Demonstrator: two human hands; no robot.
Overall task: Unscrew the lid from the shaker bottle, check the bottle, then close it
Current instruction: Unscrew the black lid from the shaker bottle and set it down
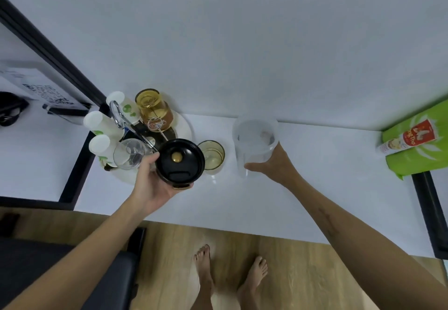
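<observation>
- Lid point(180, 160), black with a gold centre button, sits in my left hand point(150, 183), fingers curled round its rim, held above the table edge.
- Shaker bottle point(254, 144), clear and open-topped, stands on the white table point(315, 176); my right hand point(271, 164) wraps its side, thumb in front.
- Amber glass point(213, 156) stands between my hands, just beyond the lid.

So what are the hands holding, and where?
Left hand holds the black lid by its rim. Right hand holds the clear bottle around its side.
</observation>
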